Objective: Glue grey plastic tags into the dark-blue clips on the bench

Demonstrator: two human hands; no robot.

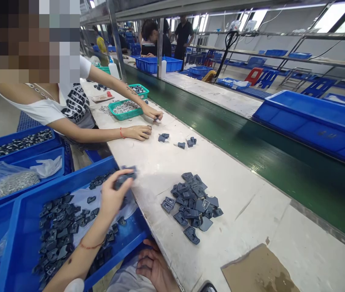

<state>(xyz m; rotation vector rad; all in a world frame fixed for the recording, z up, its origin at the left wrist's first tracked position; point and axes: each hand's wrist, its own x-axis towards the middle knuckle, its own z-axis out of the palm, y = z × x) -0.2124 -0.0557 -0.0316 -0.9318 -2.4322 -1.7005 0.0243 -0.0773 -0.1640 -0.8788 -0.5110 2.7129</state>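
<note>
My left hand (116,194) is raised over the blue bin (20,227) at the table edge, its fingers closed round dark plastic parts (126,175) that look blurred. Below it, the bin holds many dark parts (58,227) and a white plastic sheet (84,202). My right hand (154,265) rests low by my lap beside the table edge, palm up, fingers apart and slightly curled, with nothing in it. On the white table (166,170) lies a pile of dark parts (193,198).
Across to the left, a co-worker's hands (142,132) handle small parts near a green basket (126,113). Brown cardboard (257,271) lies at the table's near end. A green conveyor belt (221,134) runs behind, with a large blue bin (315,125) beyond.
</note>
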